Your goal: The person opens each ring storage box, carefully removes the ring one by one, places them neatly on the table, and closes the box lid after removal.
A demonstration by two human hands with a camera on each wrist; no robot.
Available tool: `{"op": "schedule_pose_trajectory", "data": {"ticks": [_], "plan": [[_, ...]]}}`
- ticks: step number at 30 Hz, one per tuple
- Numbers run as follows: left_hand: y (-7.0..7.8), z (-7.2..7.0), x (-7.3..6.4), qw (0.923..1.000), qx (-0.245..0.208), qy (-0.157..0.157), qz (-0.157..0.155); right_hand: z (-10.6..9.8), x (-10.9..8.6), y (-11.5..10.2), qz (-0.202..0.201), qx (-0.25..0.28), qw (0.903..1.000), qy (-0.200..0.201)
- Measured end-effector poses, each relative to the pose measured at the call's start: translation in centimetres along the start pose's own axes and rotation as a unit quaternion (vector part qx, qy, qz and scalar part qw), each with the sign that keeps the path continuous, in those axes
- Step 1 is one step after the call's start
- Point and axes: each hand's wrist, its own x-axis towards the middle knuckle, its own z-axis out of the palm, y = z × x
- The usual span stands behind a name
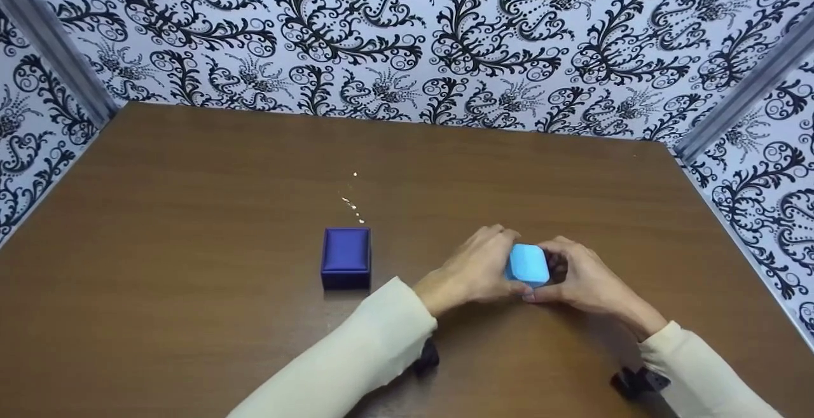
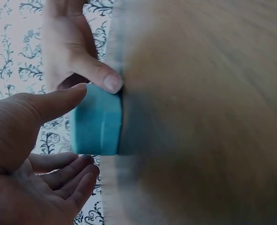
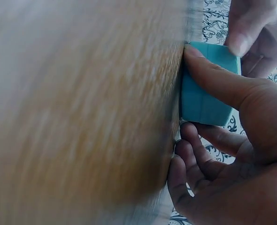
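Note:
A small light-blue box (image 1: 528, 264) with rounded corners stands on the table, right of its middle. From the left side my left hand (image 1: 478, 266) holds it, the thumb on its near side and the fingers at its far side. My right hand (image 1: 582, 278) grips it from the other side, its thumb (image 3: 218, 77) lying across the near face. Both thumb tips come close together at the front. A seam runs around the blue box (image 2: 94, 122) near its base in the left wrist view. Its lid looks closed.
Left of my hands a dark blue box (image 1: 346, 259) with a cushioned top sits on the brown wooden table (image 1: 191, 214). Several tiny white specks (image 1: 353, 207) lie behind it. Patterned panels (image 1: 381, 42) border the table at the back and both sides.

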Motion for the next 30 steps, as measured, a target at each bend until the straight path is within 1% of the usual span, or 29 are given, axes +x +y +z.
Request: {"op": "schedule_pose_trajectory", "data": {"ticks": [3, 6, 11, 14, 17, 21, 25, 30], "plan": [[0.0, 0.5, 0.1, 1.0000, 0.006, 0.000, 0.005, 0.0, 0.0, -0.1, -0.003, 0.005, 1.0000, -0.003], [0.1, 0.6, 0.2, 0.9998, 0.014, 0.007, 0.009, 0.1, -0.1, -0.1, -0.008, 0.002, 1.0000, -0.003], [0.2, 0.5, 0.3, 0.9994, 0.028, 0.007, 0.021, 0.3, -0.1, -0.1, -0.036, -0.032, 0.9988, 0.013], [0.1, 0.4, 0.3, 0.9994, 0.028, 0.003, 0.022, 0.4, -0.1, -0.1, -0.046, -0.051, 0.9974, 0.022], [0.0, 0.3, 0.4, 0.9997, 0.016, -0.003, 0.021, 0.5, -0.1, -0.1, -0.046, -0.056, 0.9971, 0.024], [-0.2, 0.2, 0.7, 0.9998, -0.004, -0.012, 0.015, 0.5, 0.0, -0.1, -0.039, -0.050, 0.9978, 0.021], [-0.3, 0.1, 1.0, 0.9997, -0.014, -0.019, 0.011, 0.4, 0.0, -0.1, -0.030, -0.041, 0.9986, 0.014], [-0.4, -0.1, 1.3, 0.9988, -0.039, -0.030, -0.002, 0.3, 0.0, -0.1, -0.021, -0.029, 0.9994, 0.007]]}}
